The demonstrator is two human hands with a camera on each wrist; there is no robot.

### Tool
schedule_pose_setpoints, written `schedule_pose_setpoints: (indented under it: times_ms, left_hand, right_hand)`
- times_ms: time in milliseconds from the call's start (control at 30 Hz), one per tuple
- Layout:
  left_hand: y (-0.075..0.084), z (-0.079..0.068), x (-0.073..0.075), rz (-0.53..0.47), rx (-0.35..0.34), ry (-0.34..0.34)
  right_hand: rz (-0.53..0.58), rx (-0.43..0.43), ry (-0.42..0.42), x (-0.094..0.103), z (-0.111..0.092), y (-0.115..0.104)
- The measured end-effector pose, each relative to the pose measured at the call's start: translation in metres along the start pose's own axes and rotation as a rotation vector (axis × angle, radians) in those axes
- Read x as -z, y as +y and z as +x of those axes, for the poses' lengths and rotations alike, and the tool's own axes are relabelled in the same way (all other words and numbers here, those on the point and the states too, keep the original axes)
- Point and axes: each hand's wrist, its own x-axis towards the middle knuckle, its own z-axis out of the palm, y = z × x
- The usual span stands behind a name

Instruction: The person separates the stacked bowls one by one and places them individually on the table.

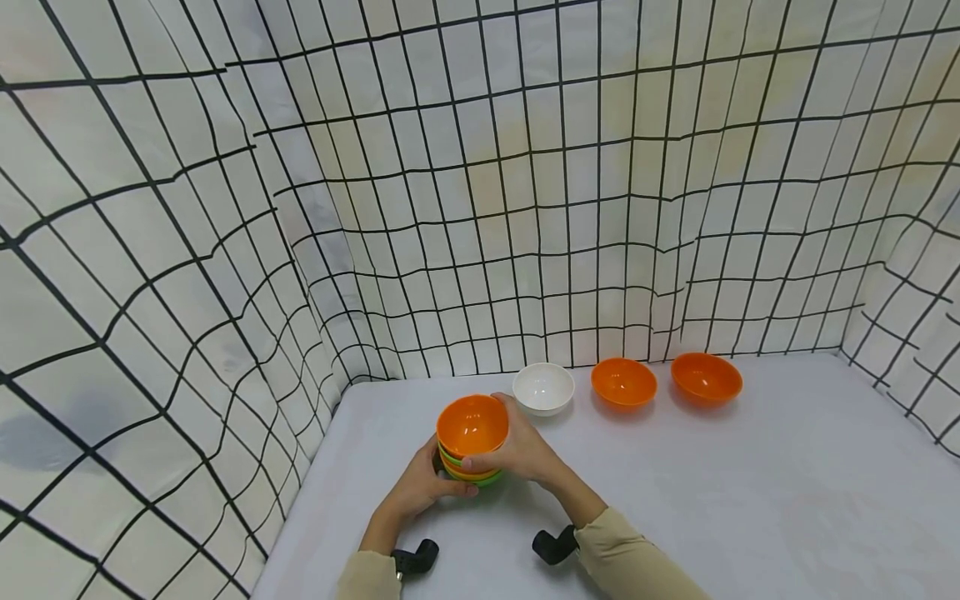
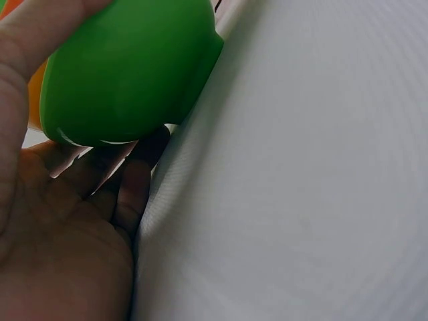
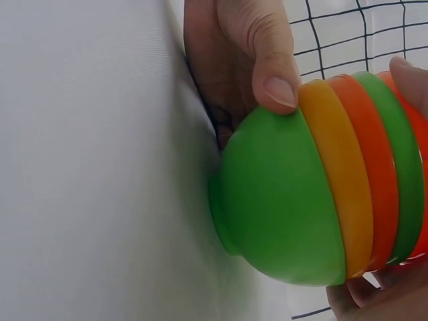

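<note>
A stack of nested bowls is held between both hands, its foot close to the white tabletop. An orange bowl (image 1: 472,425) tops it; in the right wrist view a green bowl (image 3: 404,180), another orange bowl (image 3: 371,167), a yellow bowl (image 3: 344,180) and the bottom green bowl (image 3: 281,200) follow down the stack. My left hand (image 1: 420,485) grips low on the left side, thumb against the bottom green bowl and fingers behind it. From the right, my right hand (image 1: 525,450) grips the top orange bowl, thumb in front and fingers at the far side.
Beyond the stack, a white bowl (image 1: 543,389) and two orange bowls, one nearer the middle (image 1: 624,383) and one farther right (image 1: 707,378), stand in a row along the table's back edge. White sheets with a black grid (image 1: 480,192) rise behind the table (image 1: 712,500) and at its sides.
</note>
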Motion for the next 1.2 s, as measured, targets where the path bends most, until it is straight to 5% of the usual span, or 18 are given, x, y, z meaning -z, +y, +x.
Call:
schedule_pose_setpoints:
  times_ms: [1200]
  left_hand:
    - [-0.003, 0.001, 0.001, 0.056, 0.003, 0.019]
  right_hand:
    - [0.022, 0.018, 0.057, 0.02, -0.002, -0.026]
